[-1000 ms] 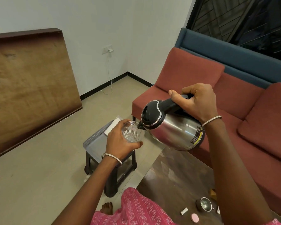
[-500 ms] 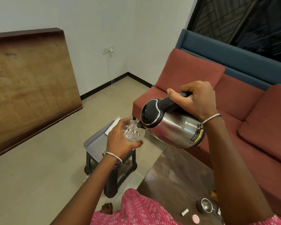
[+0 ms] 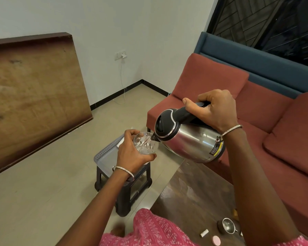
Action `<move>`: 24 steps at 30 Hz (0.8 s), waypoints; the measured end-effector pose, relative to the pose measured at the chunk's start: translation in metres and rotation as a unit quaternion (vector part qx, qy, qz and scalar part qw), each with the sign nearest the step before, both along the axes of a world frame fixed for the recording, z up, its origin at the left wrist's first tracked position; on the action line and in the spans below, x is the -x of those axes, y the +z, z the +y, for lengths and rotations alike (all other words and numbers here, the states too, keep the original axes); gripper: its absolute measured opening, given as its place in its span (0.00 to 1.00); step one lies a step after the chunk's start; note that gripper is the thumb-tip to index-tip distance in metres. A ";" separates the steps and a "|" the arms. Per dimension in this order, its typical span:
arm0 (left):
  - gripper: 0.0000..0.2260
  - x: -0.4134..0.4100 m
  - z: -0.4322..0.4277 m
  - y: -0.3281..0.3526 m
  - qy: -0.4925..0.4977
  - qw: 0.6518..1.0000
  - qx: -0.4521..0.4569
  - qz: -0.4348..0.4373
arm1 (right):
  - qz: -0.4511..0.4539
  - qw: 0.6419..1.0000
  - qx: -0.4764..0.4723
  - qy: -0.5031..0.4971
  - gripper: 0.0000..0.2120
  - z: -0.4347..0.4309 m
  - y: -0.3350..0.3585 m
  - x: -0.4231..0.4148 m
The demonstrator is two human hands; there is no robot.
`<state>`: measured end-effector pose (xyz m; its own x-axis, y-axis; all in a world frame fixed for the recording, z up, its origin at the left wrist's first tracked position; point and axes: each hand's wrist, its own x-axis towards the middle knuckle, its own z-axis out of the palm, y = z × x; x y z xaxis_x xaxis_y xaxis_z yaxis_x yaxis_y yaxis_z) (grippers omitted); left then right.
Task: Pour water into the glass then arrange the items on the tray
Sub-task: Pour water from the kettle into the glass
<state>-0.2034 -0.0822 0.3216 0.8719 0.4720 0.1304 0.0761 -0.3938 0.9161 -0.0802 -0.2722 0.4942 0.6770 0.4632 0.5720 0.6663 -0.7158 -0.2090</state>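
Observation:
My left hand (image 3: pixel 132 153) grips a clear patterned glass (image 3: pixel 146 143) from the left, holding it in the air above the tray. My right hand (image 3: pixel 215 110) is closed on the black handle of a steel electric kettle (image 3: pixel 190 139), which is tilted left with its spout over the glass rim. Water runs into the glass. Below them a grey perforated tray (image 3: pixel 105 157) rests on a small dark stool (image 3: pixel 130 190); something white on the tray is mostly hidden behind my left hand.
A glass-topped coffee table (image 3: pixel 194 197) at lower right carries a small strainer (image 3: pixel 228 225), a white cylinder (image 3: pixel 204 233) and a pink disc (image 3: pixel 215 239). A red sofa (image 3: pixel 274 118) stands to the right. A wooden board (image 3: pixel 30 96) leans on the left wall.
The kettle has tipped a little further toward the glass, and the glass stays in my left hand. Both hands have shifted only slightly.

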 end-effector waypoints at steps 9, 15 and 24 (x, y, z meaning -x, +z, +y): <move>0.40 -0.006 -0.005 -0.001 -0.002 1.000 -0.007 0.000 | 0.002 1.000 0.005 0.000 0.31 -0.007 -0.001 -0.005; 0.39 -0.009 -0.008 -0.001 -0.005 1.000 -0.005 0.001 | 0.000 1.000 0.006 -0.011 0.30 -0.011 -0.003 -0.008; 0.40 -0.013 -0.010 0.000 -0.013 1.000 -0.020 0.013 | -0.013 1.000 -0.007 -0.017 0.30 -0.015 -0.005 -0.013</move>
<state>-0.1905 -0.0924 0.3212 0.8869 0.4444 0.1259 0.0887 -0.4314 0.8978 -0.0674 -0.2870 0.4896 0.6778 0.4318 0.5950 0.6464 -0.7357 -0.2024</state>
